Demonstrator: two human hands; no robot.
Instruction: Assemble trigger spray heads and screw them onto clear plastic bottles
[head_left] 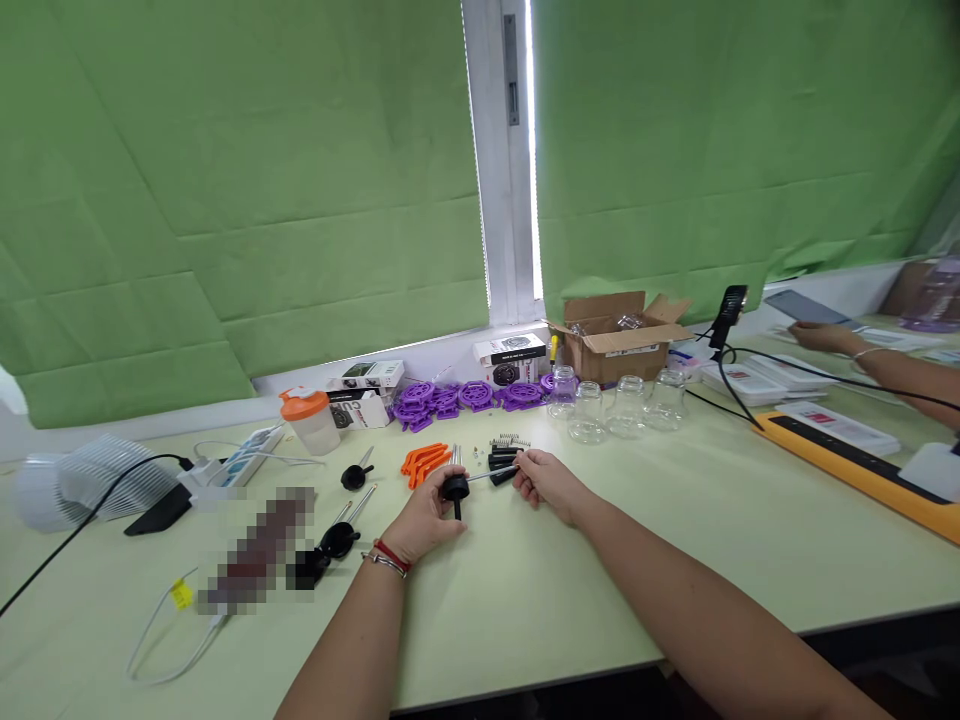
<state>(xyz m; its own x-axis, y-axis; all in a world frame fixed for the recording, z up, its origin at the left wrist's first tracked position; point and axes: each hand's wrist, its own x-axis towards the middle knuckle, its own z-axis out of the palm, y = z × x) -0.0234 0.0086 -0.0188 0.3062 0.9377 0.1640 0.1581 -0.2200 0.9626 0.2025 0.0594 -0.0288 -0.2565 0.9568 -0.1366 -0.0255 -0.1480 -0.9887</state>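
My left hand (421, 520) is closed around a round black plastic part (455, 487) with a short stem pointing down. Between the fingertips of my right hand (553, 486) is one end of a thin metal rod (487, 474); its other end meets the side of the black part. Whether the rod sits inside it I cannot tell. Black tubes (501, 462) lie just beyond my right fingers, with small springs (511, 440) behind them. Orange handle-shaped pieces (421, 464) are beyond my left hand. Further left lie similar black parts (340, 540) with metal rods attached.
Purple plastic pieces (476, 396), glass jars (628, 410) and an open cardboard box (622, 345) line the back. An orange-lidded cup (311, 425) and a power strip (255, 455) stand left. Another person's hand (825, 338) holds a phone-like slab at far right, beyond a yellow-orange bar (855, 475).
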